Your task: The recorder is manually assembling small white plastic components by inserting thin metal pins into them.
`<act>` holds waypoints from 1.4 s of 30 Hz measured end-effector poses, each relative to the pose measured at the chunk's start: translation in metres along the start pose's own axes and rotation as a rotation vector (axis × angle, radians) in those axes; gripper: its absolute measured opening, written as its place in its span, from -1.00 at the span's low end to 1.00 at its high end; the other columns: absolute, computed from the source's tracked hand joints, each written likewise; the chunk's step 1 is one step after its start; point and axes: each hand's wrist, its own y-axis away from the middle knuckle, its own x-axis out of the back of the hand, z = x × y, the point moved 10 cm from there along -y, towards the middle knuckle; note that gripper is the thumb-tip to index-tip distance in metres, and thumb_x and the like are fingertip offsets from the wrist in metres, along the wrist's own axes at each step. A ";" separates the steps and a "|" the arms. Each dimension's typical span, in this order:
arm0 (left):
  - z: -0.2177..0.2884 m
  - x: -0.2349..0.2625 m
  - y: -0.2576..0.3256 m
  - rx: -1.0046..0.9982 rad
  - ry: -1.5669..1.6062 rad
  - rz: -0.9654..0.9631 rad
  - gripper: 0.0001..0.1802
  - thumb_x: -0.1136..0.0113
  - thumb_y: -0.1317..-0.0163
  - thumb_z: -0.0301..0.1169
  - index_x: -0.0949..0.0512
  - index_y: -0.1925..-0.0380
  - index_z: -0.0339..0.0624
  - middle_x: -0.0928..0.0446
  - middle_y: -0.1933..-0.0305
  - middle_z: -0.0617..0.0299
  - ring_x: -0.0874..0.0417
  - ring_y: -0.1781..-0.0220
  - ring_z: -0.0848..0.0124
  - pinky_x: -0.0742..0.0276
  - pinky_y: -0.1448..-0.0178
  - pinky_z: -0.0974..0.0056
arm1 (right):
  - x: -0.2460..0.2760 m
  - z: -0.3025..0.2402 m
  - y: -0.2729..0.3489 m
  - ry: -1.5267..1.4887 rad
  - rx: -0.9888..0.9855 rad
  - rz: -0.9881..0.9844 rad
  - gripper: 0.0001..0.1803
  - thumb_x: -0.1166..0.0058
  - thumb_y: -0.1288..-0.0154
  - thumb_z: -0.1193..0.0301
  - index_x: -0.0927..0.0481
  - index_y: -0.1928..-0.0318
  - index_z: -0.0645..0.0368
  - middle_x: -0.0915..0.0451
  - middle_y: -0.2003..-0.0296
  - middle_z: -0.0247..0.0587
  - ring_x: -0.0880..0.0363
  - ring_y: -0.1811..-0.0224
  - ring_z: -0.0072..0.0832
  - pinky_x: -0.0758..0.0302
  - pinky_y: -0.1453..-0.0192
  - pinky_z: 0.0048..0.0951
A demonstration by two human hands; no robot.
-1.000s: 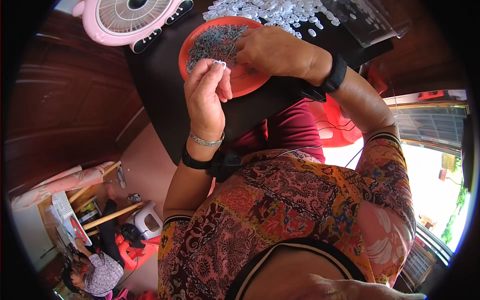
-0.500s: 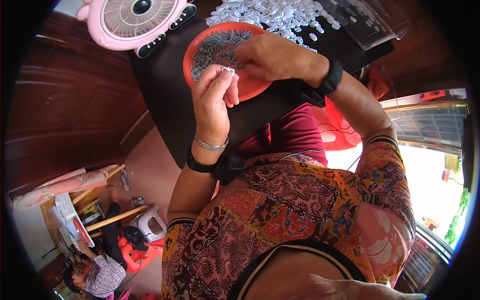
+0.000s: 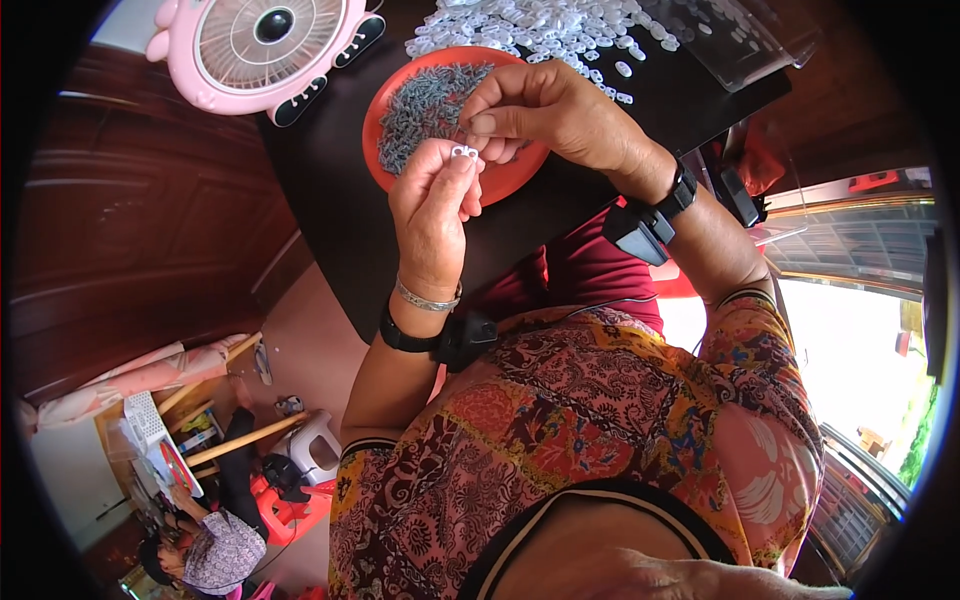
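My left hand (image 3: 433, 210) pinches a small white plastic piece with two holes (image 3: 465, 152) between thumb and fingertips. Just beyond it, my right hand (image 3: 570, 115) has thumb and forefinger pressed together close to the white piece; whatever is in that pinch is too small to make out. Both hands are over the near right part of a round orange-red dish (image 3: 371, 135). Small grey screw-like pieces (image 3: 415, 110) are heaped in the dish, partly covered by my hands. Behind it, many white oval plastic pieces (image 3: 540, 22) lie spread on the dark table (image 3: 325, 215).
A pink fan (image 3: 272, 50) stands at the table's far left. At the far right is a clear plastic box (image 3: 735, 60). Down at the lower left, another person (image 3: 220, 550) sits beside a red stool (image 3: 285, 510). A dark wooden panel (image 3: 150, 200) rises along the left.
My right hand has lifted from the grey pieces in the dish and turned, bringing its fingertips next to the white piece. My left hand still holds that piece, nearly unmoved.
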 end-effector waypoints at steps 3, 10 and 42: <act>0.002 -0.001 0.000 -0.006 -0.032 -0.014 -0.82 -0.01 -0.31 -0.41 -0.43 0.47 -0.24 -0.38 0.57 0.37 -0.31 0.59 0.66 -0.19 0.52 0.53 | -0.002 -0.003 0.002 0.040 0.030 -0.004 -0.85 -0.11 -0.31 0.43 -0.59 0.19 0.26 -0.61 0.40 -0.37 -0.56 0.38 -0.71 -0.50 0.24 -0.69; 0.001 -0.001 0.000 -0.014 -0.021 -0.028 -0.83 0.00 -0.29 -0.44 -0.43 0.47 -0.26 -0.40 0.53 0.35 -0.31 0.58 0.66 -0.23 0.50 0.53 | -0.009 -0.004 0.004 0.107 0.074 -0.017 -0.85 -0.09 -0.33 0.40 -0.59 0.24 0.24 -0.58 0.42 -0.41 -0.52 0.38 -0.72 -0.49 0.23 -0.67; -0.010 -0.005 -0.005 0.052 0.029 -0.025 -0.79 0.01 -0.29 -0.45 -0.41 0.54 -0.23 -0.32 0.64 0.39 -0.24 0.65 0.67 -0.14 0.55 0.52 | -0.009 -0.002 0.010 0.145 0.136 0.059 -0.84 -0.05 -0.35 0.41 -0.53 0.24 0.28 -0.55 0.38 -0.40 -0.51 0.27 -0.68 -0.47 0.14 -0.59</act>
